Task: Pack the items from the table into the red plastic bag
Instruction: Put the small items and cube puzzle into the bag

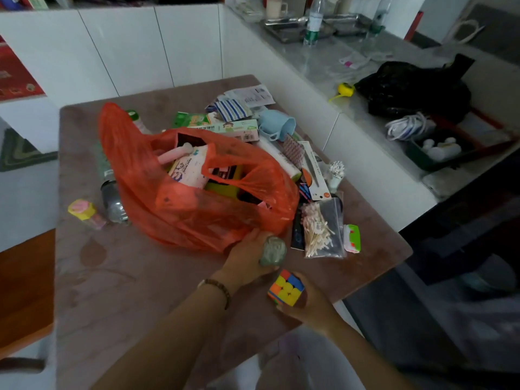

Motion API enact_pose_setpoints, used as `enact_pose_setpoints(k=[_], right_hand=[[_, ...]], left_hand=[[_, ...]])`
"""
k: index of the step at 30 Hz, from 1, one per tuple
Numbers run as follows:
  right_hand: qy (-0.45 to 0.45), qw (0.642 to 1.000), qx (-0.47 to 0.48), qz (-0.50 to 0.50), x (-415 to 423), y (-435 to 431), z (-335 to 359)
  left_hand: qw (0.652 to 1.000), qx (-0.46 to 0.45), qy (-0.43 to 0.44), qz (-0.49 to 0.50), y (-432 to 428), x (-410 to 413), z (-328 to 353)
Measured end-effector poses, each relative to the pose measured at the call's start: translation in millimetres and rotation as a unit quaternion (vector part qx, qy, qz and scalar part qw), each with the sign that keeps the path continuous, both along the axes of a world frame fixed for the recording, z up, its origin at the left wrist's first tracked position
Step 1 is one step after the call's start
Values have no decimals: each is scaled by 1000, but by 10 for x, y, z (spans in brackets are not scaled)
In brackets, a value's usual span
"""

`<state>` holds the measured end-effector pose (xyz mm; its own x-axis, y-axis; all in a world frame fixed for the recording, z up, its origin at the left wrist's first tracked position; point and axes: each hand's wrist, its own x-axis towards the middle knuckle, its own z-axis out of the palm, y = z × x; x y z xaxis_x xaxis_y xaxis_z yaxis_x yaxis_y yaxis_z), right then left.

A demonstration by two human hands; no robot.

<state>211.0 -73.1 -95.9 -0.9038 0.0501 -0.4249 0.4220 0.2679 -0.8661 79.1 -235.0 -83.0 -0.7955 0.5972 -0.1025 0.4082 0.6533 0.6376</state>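
Observation:
The red plastic bag (180, 204) lies open on the brown table (118, 277), with a white packet, a pink tube and dark boxes inside. My left hand (247, 260) rests at the bag's near edge and grips a grey-green lump (272, 251). My right hand (306, 302) holds a colourful puzzle cube (285, 287) just above the table's near right part. Right of the bag lie a clear pouch of cotton swabs (320, 232), a green and white eraser (352, 238), a tweezers card (315, 170), a blue cup (277, 125) and green boxes (225, 126).
Left of the bag lie a plastic bottle (111, 190) and a yellow and pink toy (84, 211). A white partition wall (351, 153) borders the table's right side; behind it is a counter with a black bag (413, 88), cables and trays.

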Motion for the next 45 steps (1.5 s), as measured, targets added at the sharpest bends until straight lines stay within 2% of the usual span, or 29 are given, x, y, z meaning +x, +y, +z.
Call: enact_pose_setpoints(k=[3, 6, 9, 13, 16, 18, 20, 23, 28, 32, 36, 39, 41, 45], right_hand=[[-3, 1000, -5, -27, -3, 8, 50], [-8, 994, -72, -80, -11, 95, 230], [33, 984, -127, -122, -51, 213, 561], [52, 969, -235, -63, -228, 239, 1128], [36, 936, -351, 0, -558, 19, 1462], [10, 927, -373, 44, -890, -217, 1586], [-27, 935, -347, 75, -1270, -448, 1671], [-85, 957, -271, 56, -1821, -617, 1711], [-22, 984, -179, 3, -2330, -253, 1672], [6, 995, -95, 21, -2469, 199, 1595], [-38, 994, -84, 51, -2516, 422, 1523], [-35, 997, -11, 73, -2534, 489, 1486], [2, 995, 32, 97, -2548, 515, 1522], [140, 977, 111, 112, -2631, 547, 1571]], left_hand=[[999, 7, -34, -17, -41, -3, 1], [999, 6, -46, -24, -86, 23, -18], [999, 18, -45, -24, -137, 56, 19], [994, 87, -58, 21, -409, 78, 370], [990, 122, -22, 70, -815, 31, 771], [979, 157, 3, 129, -1095, -46, 1043], [962, 192, 42, 187, -1316, -171, 1283], [938, 221, 87, 251, -1473, -342, 1517], [911, 273, 106, 291, -1314, -572, 1642], [920, 289, 71, 254, -906, -802, 1724], [947, 233, -38, 215, -534, -1103, 1620], [967, 154, -61, 192, -347, -1300, 1501], [974, 106, -86, 184, -254, -1421, 1430], [979, 16, -145, 142, -67, -1575, 1309]])
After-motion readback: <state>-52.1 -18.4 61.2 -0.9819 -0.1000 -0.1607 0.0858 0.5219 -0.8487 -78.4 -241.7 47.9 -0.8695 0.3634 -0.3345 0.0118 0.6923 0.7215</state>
